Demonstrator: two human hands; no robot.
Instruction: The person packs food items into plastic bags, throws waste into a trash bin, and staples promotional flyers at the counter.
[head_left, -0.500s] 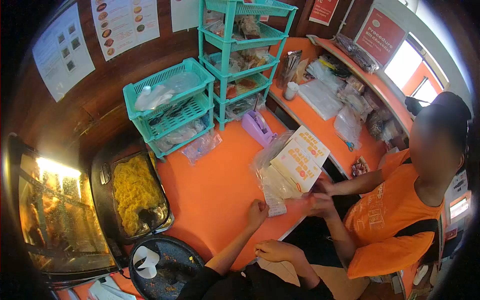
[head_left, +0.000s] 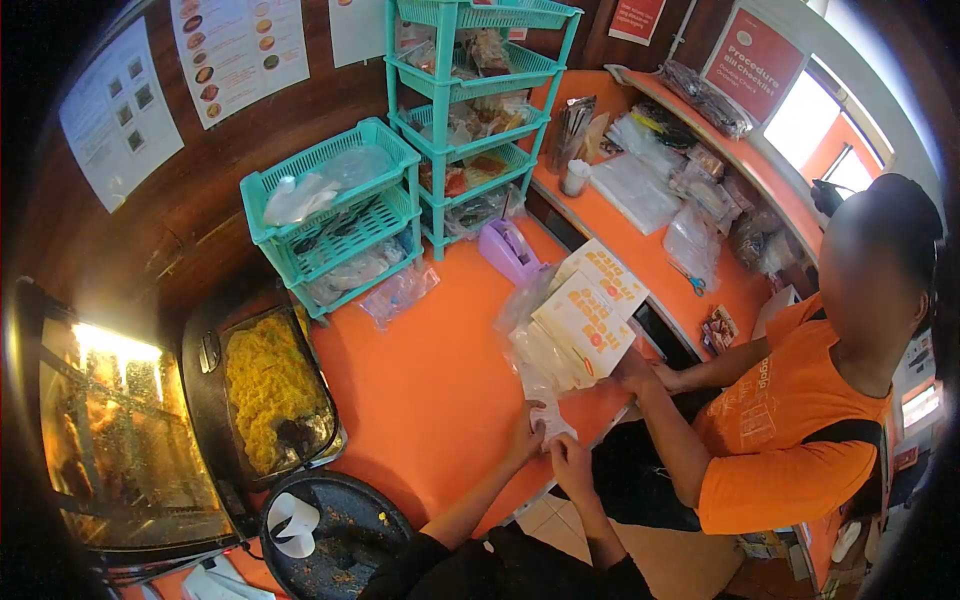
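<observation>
A white printed receipt point(head_left: 552, 418) lies at the lower end of a clear plastic bag point(head_left: 540, 362) around white boxes with orange and yellow lettering point(head_left: 590, 308). My left hand point(head_left: 526, 436) is closed on the slip's left edge. Fingers pinched, my right hand point(head_left: 572, 468) is at its lower right corner. Beyond the bag's right side, a co-worker's hand point(head_left: 632, 370) touches the near corner of the boxes; the co-worker's other hand point(head_left: 668, 378) is just beside it.
A purple tape dispenser point(head_left: 510, 252) stands behind the boxes. Turquoise basket racks point(head_left: 335, 225) line the back. On the left are a tray of yellow food point(head_left: 272, 375), a lit glass case point(head_left: 130, 430) and a round black tray point(head_left: 350, 505). The co-worker point(head_left: 790, 430) stands at the right.
My left hand has moved onto the receipt. My right hand has risen from the table's front edge to meet it. The co-worker's hands have shifted at the boxes.
</observation>
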